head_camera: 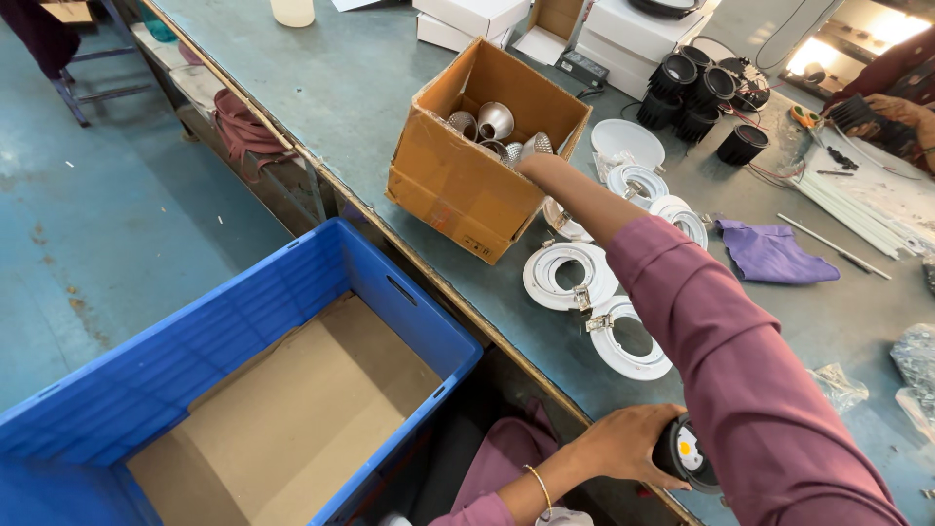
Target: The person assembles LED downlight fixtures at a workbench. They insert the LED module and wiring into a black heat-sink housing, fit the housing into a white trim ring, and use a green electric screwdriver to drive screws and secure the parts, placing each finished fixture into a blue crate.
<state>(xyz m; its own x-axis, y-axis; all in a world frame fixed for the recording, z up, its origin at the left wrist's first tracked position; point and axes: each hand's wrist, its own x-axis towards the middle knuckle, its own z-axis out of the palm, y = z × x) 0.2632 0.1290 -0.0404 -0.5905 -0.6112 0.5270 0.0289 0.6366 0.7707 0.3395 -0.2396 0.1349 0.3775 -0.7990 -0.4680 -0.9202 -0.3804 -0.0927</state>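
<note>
1. At the near edge of the grey-green table (pixel 390 88), my left hand (pixel 623 446) is wrapped around a round black lamp body (pixel 687 453), its yellow chip facing up; the fingers are curled tight on its side.
2. My right hand (pixel 526 161) reaches across into the open cardboard box (pixel 458 185). It is at the pile of shiny metal reflector cones (pixel 492 122), but the box rim hides the fingers, so I cannot tell whether they are spread or closed on a cone.
3. Just beside the box, under my right forearm, lie several white round trim rings (pixel 570 278) with spring clips.
4. A purple cloth (pixel 774 253) rests to the right of the rings.
5. Farther back stand black finned heat sinks (pixel 696 93) and white cartons (pixel 638 29).
6. Below the table edge sits a blue plastic crate (pixel 195 370), lined with cardboard.
7. Another person's hand (pixel 891 112) works at the far right corner.
</note>
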